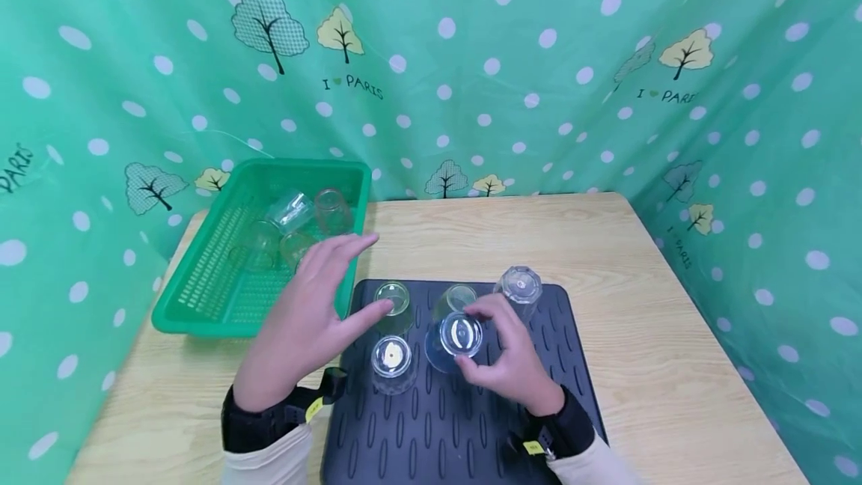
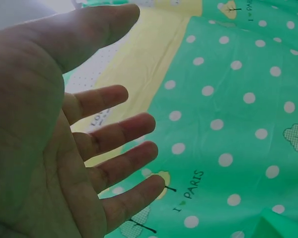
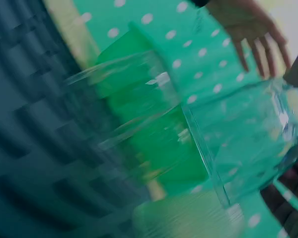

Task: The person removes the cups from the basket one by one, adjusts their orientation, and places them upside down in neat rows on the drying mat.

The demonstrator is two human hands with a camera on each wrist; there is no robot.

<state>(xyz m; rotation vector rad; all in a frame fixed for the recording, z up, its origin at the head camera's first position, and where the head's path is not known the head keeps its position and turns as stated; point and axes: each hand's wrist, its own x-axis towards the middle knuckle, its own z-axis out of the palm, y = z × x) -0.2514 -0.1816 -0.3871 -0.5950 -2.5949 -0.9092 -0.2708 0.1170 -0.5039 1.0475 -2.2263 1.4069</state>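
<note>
Cream sleeves [image 1: 269, 462], black wrist straps [image 1: 259, 418] — yellow tags, perhaps labels

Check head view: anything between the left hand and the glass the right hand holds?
Yes: two upturned glasses on the mat, between left hand and held glass.
</note>
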